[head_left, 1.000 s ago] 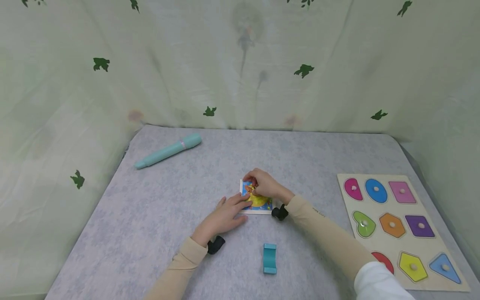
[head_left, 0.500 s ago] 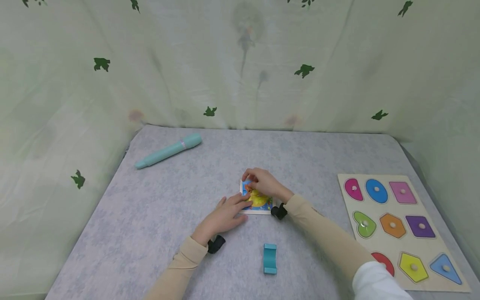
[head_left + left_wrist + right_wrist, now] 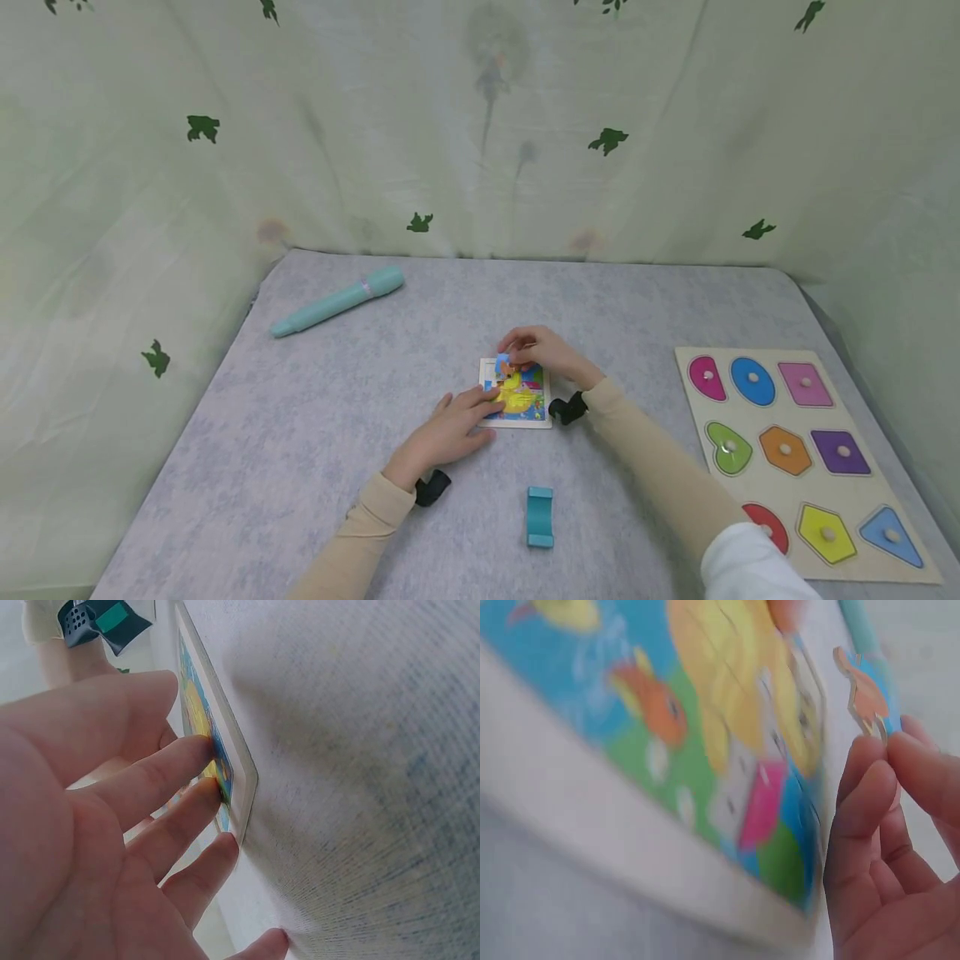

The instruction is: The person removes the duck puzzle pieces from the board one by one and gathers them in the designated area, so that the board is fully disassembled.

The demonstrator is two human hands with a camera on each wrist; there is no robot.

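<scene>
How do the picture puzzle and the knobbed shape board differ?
The picture puzzle is far smaller than the shape board. The puzzle shows one printed scene; the board has separate plain-coloured shapes with knobs. The left hand touches the puzzle; no hand touches the board. Both lie flat on the table.

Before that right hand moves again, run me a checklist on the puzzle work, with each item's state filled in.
1. Piece gripped: ok, the right hand pinches it.
2. Piece clear of the puzzle: ok, the right wrist view shows a gap between them.
3. Puzzle braced: ok, the left hand rests on its left side.
4. Every piece in place: not ok, this one is out.
5. Landing spot fully visible: cannot tell, the right hand and piece cover part of the puzzle and the right wrist view is blurred.
6. Surroundings clear: ok, the pen, teal block and board all lie apart from the puzzle.
</scene>
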